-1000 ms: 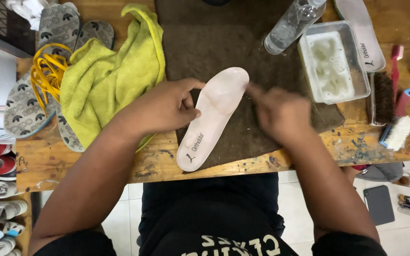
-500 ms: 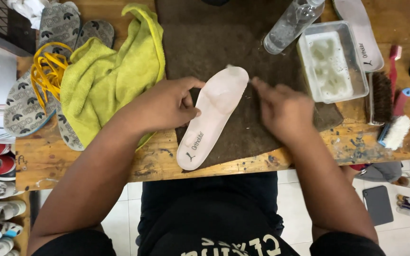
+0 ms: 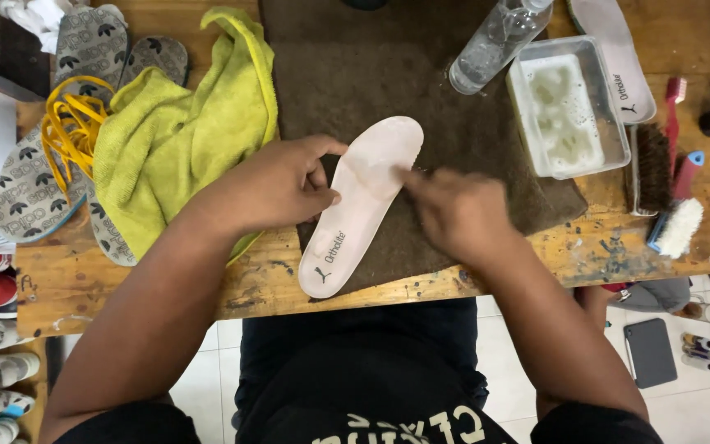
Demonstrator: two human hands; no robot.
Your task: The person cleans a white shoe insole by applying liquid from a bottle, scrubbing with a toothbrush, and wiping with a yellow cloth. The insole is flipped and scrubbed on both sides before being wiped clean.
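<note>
The right hand is blurred, so its fingers are hard to make out; whether it grips anything cannot be told. A bottle and a second insole are cut off by the top edge, and the left hand covers part of the pale pink insole's left edge.

The insole lies slantwise on a brown mat on the tabletop, heel toward the person, toe pointing up and right. It sits between the hands. The left hand lies palm down, loosely curled, thumb and fingertips pressing the insole's left edge near the middle. The right hand reaches in from the right, fingers extended to the toe half, touching its surface.

A yellow-green cloth lies left of the mat; a tub and brushes lie to the right.
</note>
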